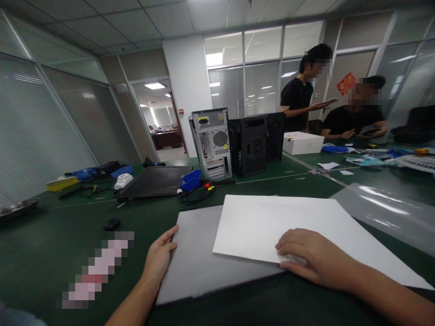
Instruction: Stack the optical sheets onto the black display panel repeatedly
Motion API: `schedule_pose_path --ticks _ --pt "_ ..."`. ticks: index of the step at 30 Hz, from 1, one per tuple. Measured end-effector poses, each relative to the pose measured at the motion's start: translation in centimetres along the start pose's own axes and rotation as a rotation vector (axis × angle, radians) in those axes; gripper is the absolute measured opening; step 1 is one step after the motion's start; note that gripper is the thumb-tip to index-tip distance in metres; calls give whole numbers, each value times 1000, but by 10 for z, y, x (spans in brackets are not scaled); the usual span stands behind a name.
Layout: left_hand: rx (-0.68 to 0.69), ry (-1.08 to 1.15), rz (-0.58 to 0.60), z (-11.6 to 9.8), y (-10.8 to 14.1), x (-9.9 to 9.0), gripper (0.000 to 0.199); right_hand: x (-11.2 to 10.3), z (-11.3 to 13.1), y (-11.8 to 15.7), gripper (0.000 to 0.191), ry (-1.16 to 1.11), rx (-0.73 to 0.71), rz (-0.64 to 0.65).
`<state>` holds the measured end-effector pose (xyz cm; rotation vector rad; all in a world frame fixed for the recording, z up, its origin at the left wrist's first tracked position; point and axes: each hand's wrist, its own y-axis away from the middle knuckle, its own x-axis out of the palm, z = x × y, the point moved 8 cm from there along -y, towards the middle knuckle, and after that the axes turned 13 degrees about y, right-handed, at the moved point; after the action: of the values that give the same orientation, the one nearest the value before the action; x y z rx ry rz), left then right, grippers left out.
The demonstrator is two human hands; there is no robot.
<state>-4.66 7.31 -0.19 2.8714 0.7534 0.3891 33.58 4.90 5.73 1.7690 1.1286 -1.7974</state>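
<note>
A flat grey panel (193, 253) with a thin dark edge lies at the front of the green table. My left hand (159, 253) grips its left edge, with the fingertips at the rim. Over the panel's right part lies a large white sheet (258, 222), turned at an angle and reaching past it to the right. My right hand (306, 256) pinches the sheet's near edge, its thumb low and its fingers curled on top. To the right a clear plastic sheet (390, 213) rests on the table, partly under the white one.
Behind the panel stand an open computer case (217, 145) and black cases (249, 145). A dark flat screen (156, 181), a blue tool (190, 180) with cable and a round black object (111, 224) lie leftward. Two people are beyond a white box (303, 143).
</note>
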Motion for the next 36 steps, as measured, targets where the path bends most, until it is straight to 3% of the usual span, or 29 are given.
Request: schedule_pose_path --ticks 2,4,7,9,17,20,24,36 --pt "9 -16 -8 -1 -1 0 52 1 -8 1 33 29 42 -40" --pt "9 -25 -10 -1 -2 0 51 7 -32 5 37 138 179 -49" --pt "9 -37 -11 -1 -2 1 51 21 -70 16 42 261 378 31" --pt "17 -46 -13 -2 -2 1 51 28 -80 21 44 262 401 81" --pt "22 -38 -37 -4 2 4 52 25 -42 16 48 100 66 80" --pt "-7 -32 -52 -5 7 5 57 23 -53 17 47 160 181 18" --pt "-18 -34 -63 -6 12 5 57 34 -69 23 51 207 296 79" --pt "-51 85 -33 7 4 3 59 46 -61 27 66 -35 169 230"
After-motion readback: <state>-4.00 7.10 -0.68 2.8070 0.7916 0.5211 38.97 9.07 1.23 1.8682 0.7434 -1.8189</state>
